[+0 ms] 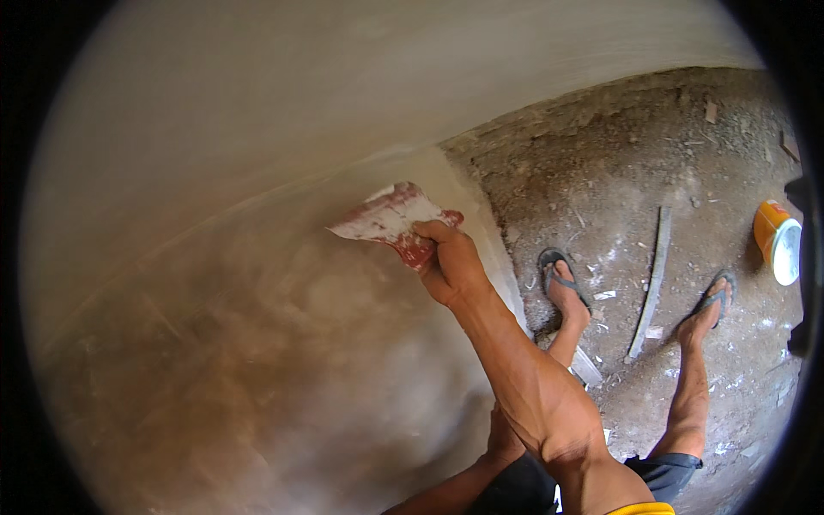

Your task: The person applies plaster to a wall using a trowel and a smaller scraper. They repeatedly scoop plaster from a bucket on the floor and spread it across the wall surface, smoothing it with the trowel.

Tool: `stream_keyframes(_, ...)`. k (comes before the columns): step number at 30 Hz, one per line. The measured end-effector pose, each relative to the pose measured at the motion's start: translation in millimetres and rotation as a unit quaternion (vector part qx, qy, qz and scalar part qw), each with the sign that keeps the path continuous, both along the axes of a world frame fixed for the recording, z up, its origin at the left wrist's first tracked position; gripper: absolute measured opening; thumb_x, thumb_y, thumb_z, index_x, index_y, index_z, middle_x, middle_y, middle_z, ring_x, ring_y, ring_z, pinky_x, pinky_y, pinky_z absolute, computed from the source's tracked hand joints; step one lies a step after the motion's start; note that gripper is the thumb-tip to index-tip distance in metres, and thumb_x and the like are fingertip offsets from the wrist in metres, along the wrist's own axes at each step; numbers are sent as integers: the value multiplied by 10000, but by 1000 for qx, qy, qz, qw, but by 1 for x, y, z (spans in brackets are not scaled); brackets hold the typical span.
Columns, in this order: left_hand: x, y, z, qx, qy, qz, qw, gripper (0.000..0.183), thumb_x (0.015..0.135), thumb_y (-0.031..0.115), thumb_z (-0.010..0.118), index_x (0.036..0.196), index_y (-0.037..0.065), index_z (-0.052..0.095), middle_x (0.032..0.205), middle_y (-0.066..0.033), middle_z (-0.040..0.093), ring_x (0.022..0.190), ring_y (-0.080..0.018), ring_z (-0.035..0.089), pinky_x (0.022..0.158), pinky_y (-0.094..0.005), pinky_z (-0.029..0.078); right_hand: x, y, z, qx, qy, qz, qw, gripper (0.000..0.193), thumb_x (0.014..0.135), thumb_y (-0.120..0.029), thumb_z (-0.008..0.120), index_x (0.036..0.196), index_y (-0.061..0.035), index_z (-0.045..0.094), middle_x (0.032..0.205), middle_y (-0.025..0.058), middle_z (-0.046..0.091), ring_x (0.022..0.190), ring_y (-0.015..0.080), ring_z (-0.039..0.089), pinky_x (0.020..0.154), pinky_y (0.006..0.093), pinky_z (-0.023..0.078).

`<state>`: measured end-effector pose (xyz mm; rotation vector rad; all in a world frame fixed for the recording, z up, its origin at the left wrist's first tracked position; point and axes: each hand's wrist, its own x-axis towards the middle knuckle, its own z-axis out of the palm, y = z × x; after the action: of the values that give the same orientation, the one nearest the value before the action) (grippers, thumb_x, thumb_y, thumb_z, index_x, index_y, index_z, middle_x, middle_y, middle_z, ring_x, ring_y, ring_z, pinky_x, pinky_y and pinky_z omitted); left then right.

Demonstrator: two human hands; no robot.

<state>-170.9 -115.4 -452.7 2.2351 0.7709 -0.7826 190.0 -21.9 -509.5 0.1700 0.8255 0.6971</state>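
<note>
My right hand (451,264) reaches across from the lower right and grips a red, flat putty spreader (390,219) smeared with white putty. The thumb lies over its face, and the blade's pointed edge faces left. The spreader is over the smooth grey-brown plastered wall (257,343), near the seam with another wall surface; whether the blade touches cannot be told. My left hand (504,436) is low, mostly hidden behind my right forearm. Its fingers do not show.
My feet in dark flip-flops (562,273) stand on a rough dirt floor (601,172) with scattered debris. Between them lies a long grey strip (655,279). A yellow-orange bucket (766,236) with white inside is at the far right. A pale flat piece (586,367) lies near my leg.
</note>
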Motion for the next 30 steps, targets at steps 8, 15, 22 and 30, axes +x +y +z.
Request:
stream_keyframes(8,-162,-3,-73,-116,146,19,982,613,1020,401,524,1545,106,407,1540,-135,434,1433,-321,370,1193,-484,303,44,66,38,-15,25,-17,999,28,977,6,566,985,31,575,926,110,649,846,210,686,755,348,614)
stream_keyframes(15,-119,5,-53,-250,74,349,900,485,889,350,680,1302,106,607,1373,-135,567,1284,-370,472,1012,-539,389,100,76,40,-19,54,-96,994,53,973,19,544,972,72,543,952,168,629,866,268,682,943,362,632)
stream_keyframes(22,-63,9,-37,-204,2,301,932,425,830,296,736,1197,95,661,1260,-135,611,1165,-384,520,928,-530,425,52,8,26,-20,66,-172,983,103,943,42,574,1041,18,588,1023,143,670,924,262,705,831,385,633)
stream_keyframes(30,-106,-10,-39,-225,65,322,917,451,863,310,706,1251,91,637,1306,-147,604,1205,-387,514,958,-532,423,36,80,-5,-13,111,-102,988,129,947,44,587,1057,-15,556,1036,110,653,892,254,687,822,359,621)
